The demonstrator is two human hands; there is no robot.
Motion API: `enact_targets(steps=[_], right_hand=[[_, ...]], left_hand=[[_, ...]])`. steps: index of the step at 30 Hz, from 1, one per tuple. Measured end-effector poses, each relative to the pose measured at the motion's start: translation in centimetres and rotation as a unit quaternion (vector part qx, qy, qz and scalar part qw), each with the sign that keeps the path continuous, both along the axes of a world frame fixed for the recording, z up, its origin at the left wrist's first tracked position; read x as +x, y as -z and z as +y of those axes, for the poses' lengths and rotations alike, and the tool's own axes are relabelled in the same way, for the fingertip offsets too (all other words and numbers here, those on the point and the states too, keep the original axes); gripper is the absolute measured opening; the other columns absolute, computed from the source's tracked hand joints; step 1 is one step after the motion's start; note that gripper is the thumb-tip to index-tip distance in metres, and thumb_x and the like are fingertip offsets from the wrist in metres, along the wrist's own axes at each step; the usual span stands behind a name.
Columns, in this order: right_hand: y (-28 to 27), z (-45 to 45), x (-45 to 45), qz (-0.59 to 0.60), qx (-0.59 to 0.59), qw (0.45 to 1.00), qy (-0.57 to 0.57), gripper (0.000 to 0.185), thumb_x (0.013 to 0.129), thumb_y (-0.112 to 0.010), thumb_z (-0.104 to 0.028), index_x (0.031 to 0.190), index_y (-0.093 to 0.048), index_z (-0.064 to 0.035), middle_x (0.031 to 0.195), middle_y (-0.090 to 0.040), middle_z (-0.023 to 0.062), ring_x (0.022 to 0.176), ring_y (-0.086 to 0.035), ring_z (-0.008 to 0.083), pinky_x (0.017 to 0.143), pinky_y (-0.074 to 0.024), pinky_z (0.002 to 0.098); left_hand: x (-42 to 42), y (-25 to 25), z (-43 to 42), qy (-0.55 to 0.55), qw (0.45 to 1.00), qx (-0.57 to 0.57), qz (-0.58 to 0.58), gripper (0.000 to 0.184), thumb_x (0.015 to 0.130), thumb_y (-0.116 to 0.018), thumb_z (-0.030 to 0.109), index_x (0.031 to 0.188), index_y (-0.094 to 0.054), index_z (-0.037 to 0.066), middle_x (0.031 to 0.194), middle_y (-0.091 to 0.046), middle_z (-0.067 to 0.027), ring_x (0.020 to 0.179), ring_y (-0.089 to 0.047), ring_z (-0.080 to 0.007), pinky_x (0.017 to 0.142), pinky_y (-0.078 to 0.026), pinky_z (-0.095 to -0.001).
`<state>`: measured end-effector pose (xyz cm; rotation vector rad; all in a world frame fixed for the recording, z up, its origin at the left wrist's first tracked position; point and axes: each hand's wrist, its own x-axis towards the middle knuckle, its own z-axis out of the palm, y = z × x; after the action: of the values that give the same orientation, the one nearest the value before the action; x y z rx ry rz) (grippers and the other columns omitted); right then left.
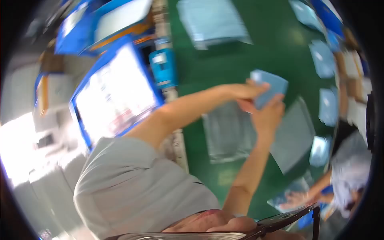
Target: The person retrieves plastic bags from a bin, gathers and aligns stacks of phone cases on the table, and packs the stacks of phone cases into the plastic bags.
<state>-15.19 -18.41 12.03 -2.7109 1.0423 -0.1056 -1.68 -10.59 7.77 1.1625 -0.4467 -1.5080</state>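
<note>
Both of my hands are closed on a small light-blue packet (275, 87) above the green table (208, 68). My left hand (247, 93) grips its left side, with the thumb on top. From below, my right hand (268, 112) holds its lower edge. Beneath my forearms lies a clear plastic bag (228, 136), and a grey flat sheet or bag (294, 136) lies to the right of my right hand. Motion blur hides the finer finger details.
A larger light-blue packet (214, 20) lies at the top. Several blue packets (329, 106) line the right side. At left are a blue-framed bin (160, 98) and a teal holder (163, 68). A co-worker's hands (298, 199) touch a clear bag at lower right.
</note>
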Motion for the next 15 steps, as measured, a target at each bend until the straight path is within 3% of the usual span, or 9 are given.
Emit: enact_targets(steps=[1, 2, 3, 4, 5, 7, 9, 13, 15], right_hand=[[0.2, 0.1, 0.9, 0.036, -0.001, 0.999, 0.041, 0.119, 0.069, -0.081, -0.057, 0.152, -0.023, 0.0044, 0.133, -0.045, 0.0299, 0.119, -0.05, 0.0467, 0.099, -0.0433, 0.0543], [0.6, 0.0, 1.2, 0.048, -0.036, 0.997, 0.048, 0.121, 0.066, -0.082, -0.056, 0.154, -0.022, 0.0006, 0.132, -0.047, 0.0283, 0.118, -0.051, 0.0452, 0.098, -0.0453, 0.0528], [1.5, -0.9, 1.5, 0.087, -0.047, 0.994, 0.041, 0.114, 0.071, -0.082, -0.052, 0.155, -0.023, -0.0021, 0.137, -0.046, 0.0285, 0.123, -0.05, 0.0458, 0.101, -0.0442, 0.0517], [2.4, -3.3, 1.7, 0.014, 0.047, 0.999, 0.024, 0.109, 0.075, -0.08, -0.048, 0.155, -0.023, -0.002, 0.141, -0.043, 0.0287, 0.127, -0.047, 0.0444, 0.104, -0.0417, 0.0497], [2.6, -5.5, 1.2, -0.053, 0.136, 0.989, 0.012, 0.104, 0.078, -0.078, -0.045, 0.156, -0.024, -0.002, 0.146, -0.041, 0.0289, 0.132, -0.045, 0.0431, 0.107, -0.0392, 0.0477], [0.3, -6.0, -1.7, -0.244, 0.319, 0.916, 0.014, 0.091, 0.086, -0.073, -0.037, 0.156, -0.025, -0.0028, 0.152, -0.034, 0.0289, 0.138, -0.039, 0.0385, 0.112, -0.0324, 0.0432], [-5.6, -1.1, -6.4, -0.215, 0.135, 0.967, -0.021, 0.088, 0.09, -0.07, -0.034, 0.157, -0.023, -0.0031, 0.154, -0.032, 0.0257, 0.14, -0.037, 0.0344, 0.114, -0.0292, 0.0415], [-9.6, 9.3, -19.3, -0.2, 0.051, 0.975, -0.08, 0.082, 0.092, -0.068, -0.028, 0.158, -0.023, -0.0062, 0.158, -0.029, 0.0203, 0.143, -0.032, 0.0333, 0.117, -0.0252, 0.0434], [-10.1, 16.1, -24.0, -0.097, -0.015, 0.995, -0.03, 0.09, 0.085, -0.071, -0.016, 0.157, -0.02, -0.0007, 0.151, -0.037, 0.0266, 0.134, -0.045, 0.0372, 0.112, -0.0337, 0.0436]], left_hand=[[-0.5, 2.7, -0.7, 0.003, 1.0, 0.021, -0.021, 0.096, 0.086, -0.045, 0.081, 0.126, -0.053, -0.006, 0.087, -0.067, -0.0171, 0.076, -0.07, -0.0228, 0.056, -0.059, -0.036], [-1.6, 1.5, -0.3, -0.032, 0.992, 0.066, -0.107, 0.092, 0.091, -0.048, 0.074, 0.142, -0.04, -0.002, 0.096, -0.066, -0.0225, 0.077, -0.069, -0.0304, 0.072, -0.058, -0.0451], [-3.4, 4.7, -0.2, -0.054, 0.959, -0.018, -0.278, 0.083, 0.095, -0.048, 0.062, 0.146, -0.033, -0.001, 0.102, -0.062, -0.0245, 0.083, -0.067, -0.0376, 0.083, -0.053, -0.0482], [-5.0, 7.6, 0.1, -0.098, 0.882, -0.071, -0.455, 0.075, 0.099, -0.049, 0.051, 0.15, -0.027, 0.001, 0.108, -0.059, -0.0265, 0.089, -0.065, -0.0449, 0.094, -0.048, -0.0513], [-7.5, 1.8, 3.6, -0.195, 0.843, -0.015, -0.501, 0.068, 0.101, -0.049, 0.043, 0.149, -0.028, 0.001, 0.111, -0.056, -0.0259, 0.094, -0.062, -0.0483, 0.099, -0.045, -0.0513], [-8.6, -4.0, 12.7, -0.171, 0.816, -0.176, -0.524, 0.055, 0.102, -0.052, 0.033, 0.145, -0.036, 0.004, 0.113, -0.055, -0.02, 0.101, -0.06, -0.0451, 0.092, -0.049, -0.0495], [-8.2, -5.9, 21.3, -0.094, 0.783, -0.273, -0.551, 0.043, 0.097, -0.06, 0.024, 0.135, -0.049, 0.006, 0.108, -0.058, -0.0164, 0.095, -0.062, -0.0391, 0.083, -0.053, -0.0468], [-6.0, -3.7, 39.5, -0.133, 0.721, -0.119, -0.67, 0.025, 0.089, -0.069, 0.013, 0.112, -0.064, 0.008, 0.088, -0.063, -0.0114, 0.079, -0.065, -0.0321, 0.07, -0.054, -0.0421], [-4.4, -2.6, 48.7, -0.163, 0.686, -0.004, -0.709, 0.014, 0.087, -0.067, 0.01, 0.1, -0.062, 0.006, 0.091, -0.067, -0.0116, 0.082, -0.067, -0.0327, 0.071, -0.055, -0.0421]])
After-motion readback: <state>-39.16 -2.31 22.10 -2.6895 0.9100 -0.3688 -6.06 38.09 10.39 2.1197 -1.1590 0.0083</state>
